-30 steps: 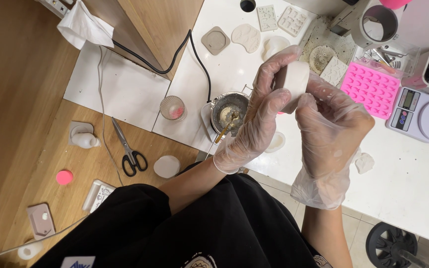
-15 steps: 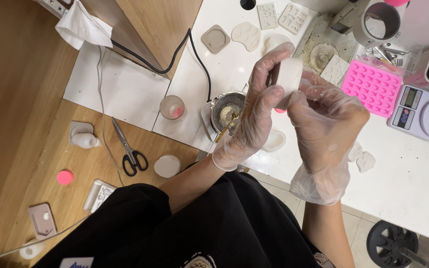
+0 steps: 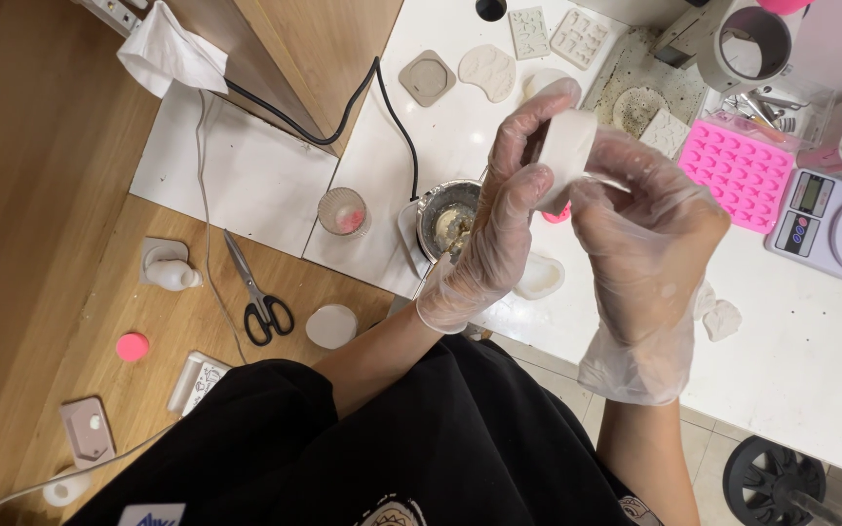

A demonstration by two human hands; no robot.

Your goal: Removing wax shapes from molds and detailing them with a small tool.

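Note:
Both of my hands wear clear plastic gloves and meet over the white table. My left hand (image 3: 495,219) and my right hand (image 3: 647,244) together grip a thick white round mould (image 3: 565,156), held on edge between the fingers. Below the hands sits a small metal pot (image 3: 445,222) holding pale paste. A white cast piece (image 3: 540,278) lies on the table just under my left hand, and a bit of pink (image 3: 557,214) shows behind the fingers.
A pink silicone mould tray (image 3: 741,171) and a digital scale (image 3: 835,222) stand to the right. Scissors (image 3: 255,292), a glass cup (image 3: 342,210), a white disc (image 3: 331,325), a pink disc (image 3: 133,346) and small moulds lie on the wooden floor at left. A black cable (image 3: 382,102) runs across.
My hands have shifted slightly left and up with the white mould; the fingers have regripped it. Nothing else on the table moved.

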